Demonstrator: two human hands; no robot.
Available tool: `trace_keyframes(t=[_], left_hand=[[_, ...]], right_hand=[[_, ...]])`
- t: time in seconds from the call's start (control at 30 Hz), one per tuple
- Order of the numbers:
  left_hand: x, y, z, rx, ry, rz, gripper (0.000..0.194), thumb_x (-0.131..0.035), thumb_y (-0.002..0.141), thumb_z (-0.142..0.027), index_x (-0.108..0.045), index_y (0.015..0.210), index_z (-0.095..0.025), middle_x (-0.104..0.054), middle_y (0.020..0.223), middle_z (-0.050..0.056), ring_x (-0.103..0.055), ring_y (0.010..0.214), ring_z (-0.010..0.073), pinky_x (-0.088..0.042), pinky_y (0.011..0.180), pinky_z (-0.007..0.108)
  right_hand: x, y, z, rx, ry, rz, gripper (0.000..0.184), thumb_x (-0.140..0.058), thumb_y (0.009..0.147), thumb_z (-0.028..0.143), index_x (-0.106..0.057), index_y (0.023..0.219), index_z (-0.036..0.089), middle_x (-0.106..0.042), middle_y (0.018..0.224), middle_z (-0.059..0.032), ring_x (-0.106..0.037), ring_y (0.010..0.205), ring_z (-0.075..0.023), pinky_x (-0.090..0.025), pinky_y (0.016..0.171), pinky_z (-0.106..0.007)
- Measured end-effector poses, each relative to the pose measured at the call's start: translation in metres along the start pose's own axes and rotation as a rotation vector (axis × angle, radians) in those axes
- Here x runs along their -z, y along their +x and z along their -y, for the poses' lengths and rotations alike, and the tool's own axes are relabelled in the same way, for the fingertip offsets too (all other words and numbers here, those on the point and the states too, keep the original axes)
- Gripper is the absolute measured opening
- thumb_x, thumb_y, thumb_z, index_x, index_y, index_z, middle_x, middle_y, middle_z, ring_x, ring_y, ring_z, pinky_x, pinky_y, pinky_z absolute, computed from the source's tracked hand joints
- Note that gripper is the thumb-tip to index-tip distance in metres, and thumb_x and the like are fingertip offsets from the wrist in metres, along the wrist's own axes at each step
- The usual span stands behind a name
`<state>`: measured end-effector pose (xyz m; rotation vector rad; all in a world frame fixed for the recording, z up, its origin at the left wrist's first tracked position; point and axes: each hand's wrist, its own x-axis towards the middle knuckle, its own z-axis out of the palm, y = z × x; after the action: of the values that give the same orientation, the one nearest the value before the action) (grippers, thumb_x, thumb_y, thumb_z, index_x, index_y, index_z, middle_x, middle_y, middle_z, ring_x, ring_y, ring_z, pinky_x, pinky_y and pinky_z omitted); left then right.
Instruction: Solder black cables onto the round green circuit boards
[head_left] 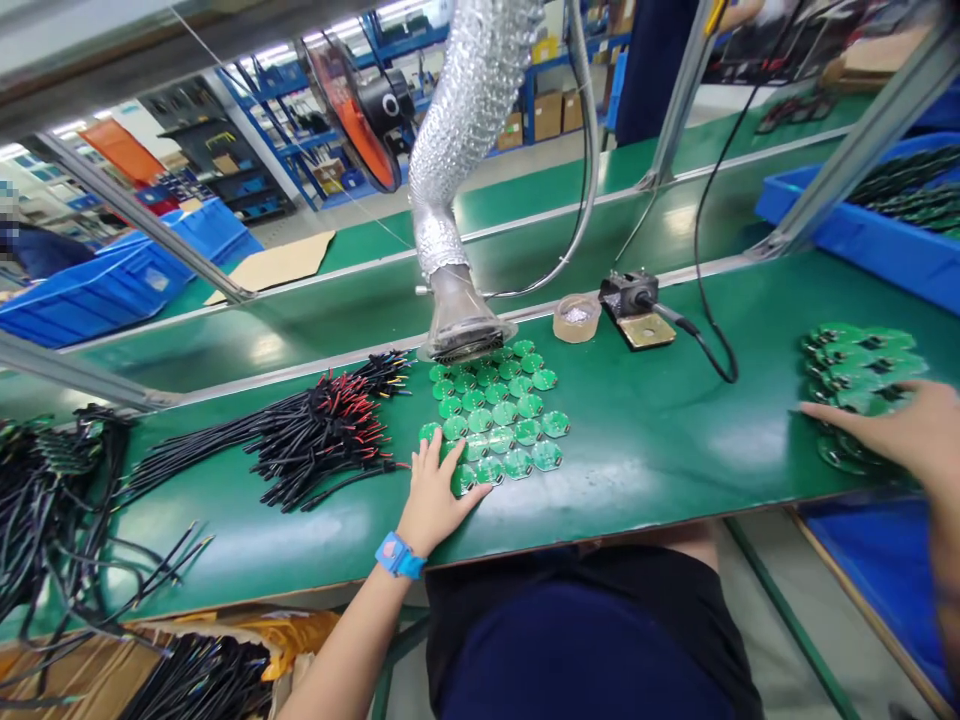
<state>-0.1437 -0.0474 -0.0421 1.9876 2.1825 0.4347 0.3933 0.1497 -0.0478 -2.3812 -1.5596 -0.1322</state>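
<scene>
My left hand (435,492) lies flat on the green bench with fingers spread, touching the near left corner of a panel of small round green circuit boards (499,415). A blue wrist strap (399,556) sits on that wrist. My right hand (896,432) reaches to the far right, fingers stretched out over a loose pile of the same green boards (859,370). It rests on the pile's near edge; I see nothing gripped in it.
A bundle of black and red wires (315,440) lies left of the panel, more black cables (52,490) further left. A silver fume duct (461,200) hangs over the panel's far edge. Behind stand a soldering iron holder (637,310), a tape roll (576,318) and blue bins (877,235).
</scene>
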Motion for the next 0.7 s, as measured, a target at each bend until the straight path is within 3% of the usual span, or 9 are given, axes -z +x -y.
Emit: trace_keyframes(t=[0.1, 0.17, 0.27, 0.4, 0.47, 0.5, 0.53, 0.6, 0.7], left_hand=[[0.000, 0.004, 0.005, -0.045, -0.042, -0.030, 0.075, -0.060, 0.074, -0.056, -0.037, 0.136, -0.021, -0.006, 0.151, 0.015, -0.002, 0.138, 0.0383, -0.019, 0.109, 0.056], [0.003, 0.005, 0.006, -0.074, -0.055, -0.054, 0.074, -0.062, 0.073, -0.054, -0.038, 0.135, -0.020, -0.008, 0.151, 0.015, 0.000, 0.138, 0.0383, -0.018, 0.109, 0.057], [0.011, 0.004, -0.004, -0.101, -0.099, -0.108, 0.074, -0.068, 0.069, -0.050, -0.042, 0.132, -0.021, -0.013, 0.150, 0.015, 0.000, 0.138, 0.0397, -0.016, 0.108, 0.059], [0.019, 0.003, -0.052, -0.075, -0.379, -0.233, 0.054, -0.067, 0.073, -0.041, -0.051, 0.121, -0.021, -0.038, 0.138, 0.013, -0.023, 0.134, 0.0345, -0.019, 0.110, 0.053], [0.017, 0.007, -0.086, -0.033, -0.703, -0.153, 0.046, -0.062, 0.078, -0.038, -0.052, 0.119, -0.020, -0.049, 0.125, 0.012, -0.045, 0.119, 0.0275, -0.034, 0.104, 0.045], [0.015, 0.010, -0.103, -0.005, -0.902, -0.059, 0.047, -0.061, 0.079, -0.039, -0.050, 0.120, -0.019, -0.052, 0.120, 0.013, -0.053, 0.109, 0.0242, -0.043, 0.096, 0.040], [0.012, 0.014, -0.118, 0.027, -1.091, 0.048, 0.049, -0.060, 0.079, -0.042, -0.049, 0.120, -0.018, -0.054, 0.115, 0.013, -0.057, 0.098, 0.0218, -0.049, 0.085, 0.035], [0.006, 0.021, -0.141, 0.105, -1.366, 0.217, 0.052, -0.059, 0.076, -0.051, -0.052, 0.112, -0.014, -0.059, 0.099, 0.011, -0.060, 0.078, 0.0178, -0.052, 0.062, 0.027], [0.003, 0.025, -0.156, 0.226, -1.399, 0.165, 0.047, -0.056, 0.076, -0.057, -0.061, 0.089, -0.012, -0.060, 0.073, 0.005, -0.056, 0.063, 0.0142, -0.047, 0.053, 0.024]], right_hand=[[0.016, -0.007, 0.008, -0.213, 0.039, 0.080, 0.129, -0.056, 0.029, 0.089, -0.048, 0.126, 0.005, -0.046, 0.111, -0.0425, -0.042, 0.111, -0.0478, -0.028, 0.058, -0.046], [0.019, -0.002, 0.005, -0.205, 0.088, 0.075, 0.128, -0.061, 0.030, 0.085, -0.046, 0.129, 0.006, -0.046, 0.113, -0.0404, -0.042, 0.112, -0.0454, -0.027, 0.057, -0.044], [0.025, 0.007, -0.005, -0.245, 0.144, 0.044, 0.111, -0.065, 0.046, 0.076, -0.048, 0.127, 0.001, -0.054, 0.106, -0.0359, -0.050, 0.101, -0.0391, -0.027, 0.055, -0.041], [0.060, -0.021, 0.019, -0.249, 0.147, -0.047, 0.064, -0.068, 0.064, 0.053, -0.064, 0.104, 0.003, -0.062, 0.083, -0.0238, -0.052, 0.069, -0.0259, -0.030, 0.054, -0.038], [0.083, -0.060, 0.054, -0.062, 0.285, -0.044, 0.038, -0.062, 0.070, 0.052, -0.065, 0.082, 0.017, -0.059, 0.066, -0.0113, -0.045, 0.055, -0.0183, -0.031, 0.052, -0.034], [0.093, -0.084, 0.076, 0.042, 0.360, -0.033, 0.036, -0.059, 0.070, 0.056, -0.060, 0.074, 0.020, -0.055, 0.061, -0.0069, -0.042, 0.051, -0.0164, -0.031, 0.050, -0.032], [0.100, -0.108, 0.098, 0.135, 0.438, 0.029, 0.038, -0.057, 0.069, 0.059, -0.054, 0.070, 0.021, -0.052, 0.058, -0.0039, -0.040, 0.049, -0.0155, -0.031, 0.048, -0.031], [0.105, -0.152, 0.138, 0.398, 0.763, 0.405, 0.036, -0.052, 0.075, 0.057, -0.052, 0.079, 0.021, -0.058, 0.067, -0.0033, -0.049, 0.058, -0.0167, -0.040, 0.054, -0.030], [0.097, -0.192, 0.177, 0.579, 0.936, 0.719, 0.034, -0.045, 0.082, 0.055, -0.054, 0.081, 0.022, -0.061, 0.078, -0.0019, -0.055, 0.073, -0.0176, -0.046, 0.071, -0.031]])
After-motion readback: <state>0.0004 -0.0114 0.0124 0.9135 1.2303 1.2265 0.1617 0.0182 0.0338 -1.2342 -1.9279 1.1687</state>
